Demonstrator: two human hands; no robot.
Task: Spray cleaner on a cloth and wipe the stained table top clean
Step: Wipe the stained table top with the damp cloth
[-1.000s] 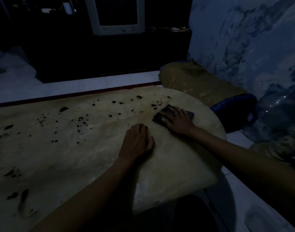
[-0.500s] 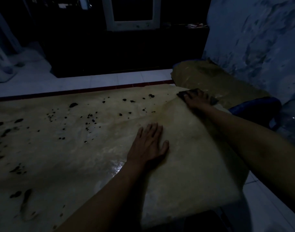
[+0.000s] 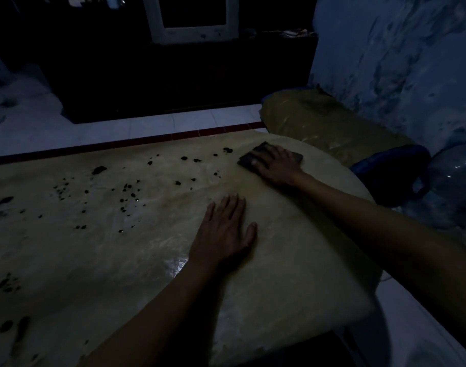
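Observation:
The scene is dim. A beige table top [image 3: 292, 274] fills the lower view. Dark stains [image 3: 128, 197] dot its left and far middle parts, and the nearest of them [image 3: 228, 150] lie just left of the cloth. A small dark cloth [image 3: 246, 160] lies flat near the table's far right edge. My right hand [image 3: 275, 165] presses down on it with fingers spread. My left hand [image 3: 224, 234] rests flat on the table's middle, palm down, holding nothing. No spray bottle is visible.
A brown covered seat [image 3: 324, 123] stands beyond the table's right corner. A dark blue container [image 3: 393, 170] and a clear plastic jug [image 3: 454, 176] sit on the floor at right, by a mottled wall. A white monitor [image 3: 192, 19] stands on dark furniture at the back.
My right hand slid the cloth out to the far right edge, then back leftward toward the stains. My left hand went from curled to flat and stayed mid-table.

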